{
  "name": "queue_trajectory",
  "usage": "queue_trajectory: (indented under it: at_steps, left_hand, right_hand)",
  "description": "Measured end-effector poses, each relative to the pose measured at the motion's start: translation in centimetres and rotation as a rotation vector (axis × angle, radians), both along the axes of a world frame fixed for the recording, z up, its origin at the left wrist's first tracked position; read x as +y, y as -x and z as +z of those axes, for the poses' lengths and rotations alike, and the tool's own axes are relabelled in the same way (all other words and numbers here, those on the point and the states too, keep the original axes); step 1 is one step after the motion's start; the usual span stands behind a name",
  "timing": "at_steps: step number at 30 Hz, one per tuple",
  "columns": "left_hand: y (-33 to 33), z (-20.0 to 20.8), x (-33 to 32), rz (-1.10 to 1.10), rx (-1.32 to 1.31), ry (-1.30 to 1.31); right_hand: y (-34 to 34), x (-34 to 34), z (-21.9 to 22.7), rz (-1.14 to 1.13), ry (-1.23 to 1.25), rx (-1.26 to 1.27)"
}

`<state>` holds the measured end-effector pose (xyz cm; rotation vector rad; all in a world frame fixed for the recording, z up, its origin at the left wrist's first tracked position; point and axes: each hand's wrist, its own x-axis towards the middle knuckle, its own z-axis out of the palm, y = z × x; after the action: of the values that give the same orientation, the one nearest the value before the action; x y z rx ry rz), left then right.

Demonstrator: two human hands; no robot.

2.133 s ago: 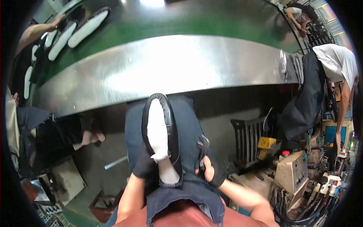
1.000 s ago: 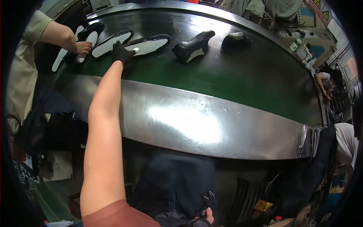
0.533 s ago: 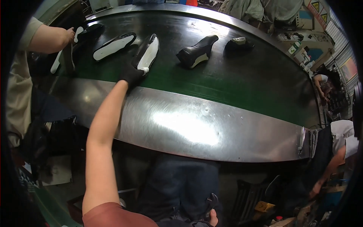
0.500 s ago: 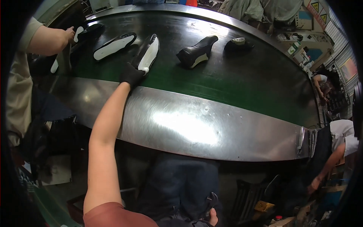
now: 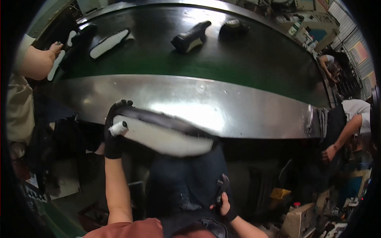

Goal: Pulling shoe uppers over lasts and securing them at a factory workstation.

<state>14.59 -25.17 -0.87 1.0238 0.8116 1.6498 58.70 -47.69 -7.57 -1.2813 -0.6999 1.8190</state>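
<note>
Metal ledge [image 5: 258, 115], green belt [image 5: 238, 67] beyond shoe [image 5: 168, 139]; lower right, perhaps machinery [image 5: 298, 222].

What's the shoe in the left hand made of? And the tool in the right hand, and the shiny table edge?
Shoe: its dark side looks like smooth leather or imitation, softly glossy; the white underside looks matte, perhaps board or fabric, but blurred. Tool: probably metal, from its grey sheen. Table edge: likely bare steel, silvery with glare.

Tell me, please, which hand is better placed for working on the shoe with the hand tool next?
Probably the right hand: its grip is around the pincer-like tool. The left hand is occupied, holding the shoe by one end.
</note>
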Motion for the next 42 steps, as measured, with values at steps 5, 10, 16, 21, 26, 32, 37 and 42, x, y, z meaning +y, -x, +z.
queue_trajectory:
  at_steps: [5, 10, 16, 21, 26, 32, 37, 42]
  left_hand:
    - [-11.3, 3.7, -6.0, -0.361, 0.46, -0.062]
    - [-17.0, 4.1, -5.6, -0.28, 0.826, -0.11]
    - [-18.9, -0.1, -3.3, -0.386, 0.206, 0.131]
    - [-18.0, -1.3, -4.8, -0.392, 0.128, 0.287]
    - [-18.1, -1.1, -5.1, -0.337, 0.373, 0.147]
    - [-18.7, -0.7, -4.7, -0.282, 0.349, 0.042]
    - [-17.6, 0.5, -5.1, -0.342, 0.444, -0.116]
    - [-18.0, 1.4, -7.0, -0.284, 0.577, -0.01]
  right_hand:
    - [-0.5, -0.3, 0.8, -0.018, 0.193, -0.029]
    - [-0.6, -0.7, 4.8, 0.256, 0.144, -0.347]
    - [3.2, 3.5, 9.9, 0.385, -0.266, -0.254]
    - [5.4, 9.5, 12.0, 0.415, 0.131, 0.265]
    - [5.8, 8.5, 12.6, 0.616, -0.105, -0.358]
    - [10.3, 5.6, 7.0, 0.183, -0.522, -0.513]
    - [6.8, 5.7, 8.2, 0.482, -0.283, -0.257]
    - [4.2, 6.7, 13.2, 0.561, -0.07, -0.096]
